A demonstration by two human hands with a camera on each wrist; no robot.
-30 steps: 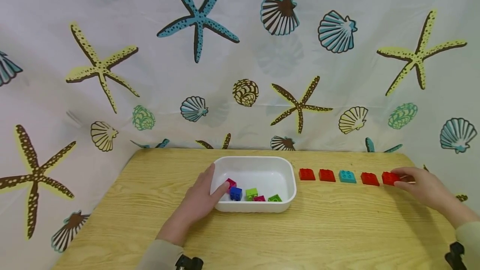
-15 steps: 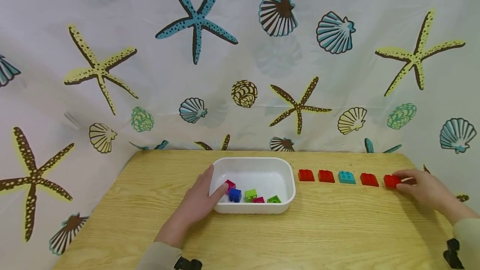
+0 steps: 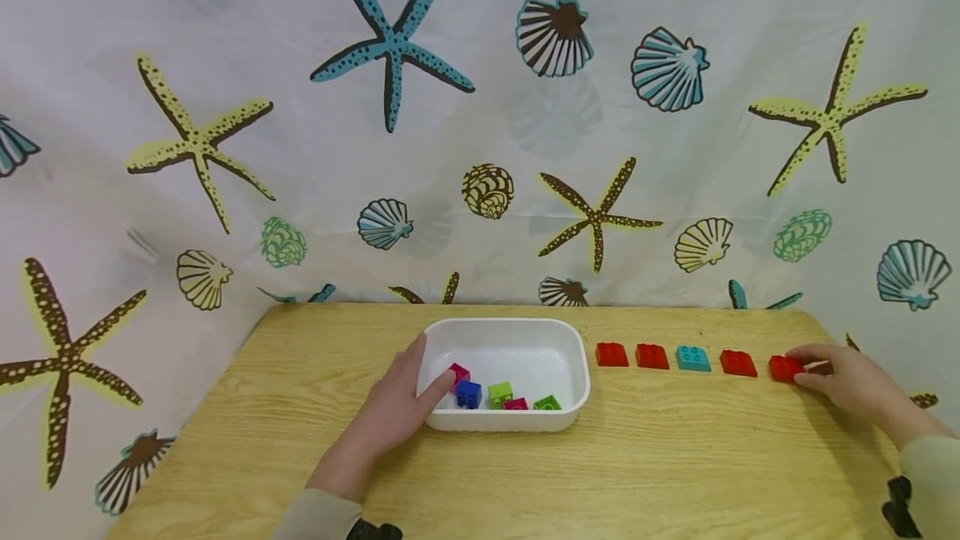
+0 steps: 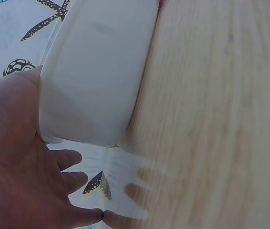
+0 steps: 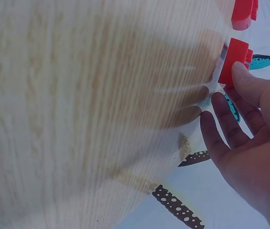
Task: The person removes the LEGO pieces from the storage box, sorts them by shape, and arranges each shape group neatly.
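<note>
At the right end of a row on the table, my right hand point(image 3: 855, 377) pinches a red toy brick point(image 3: 786, 369) between thumb and fingers. In the right wrist view the thumb rests on that brick point(image 5: 233, 62), while the other fingers spread loosely below. To its left lie another red brick point(image 3: 738, 362), a teal brick point(image 3: 692, 358) and two more red ones. My left hand point(image 3: 393, 394) holds the left end of a white tray point(image 3: 506, 420), thumb hooked over the rim and fingers outside. Inside the tray are several bricks, among them a blue one point(image 3: 468, 394) and a lime one point(image 3: 499, 393).
The wooden table point(image 3: 600, 482) runs back to a white cloth point(image 3: 450, 123) printed with starfish and shells, which also rises at both sides. The row of bricks sits near the table's back edge, right of the tray.
The red brick in my right hand has shifted slightly right and nearer, widening the gap to the neighbouring red brick. My left hand and the tray stay put; the head view has tilted up slightly.
</note>
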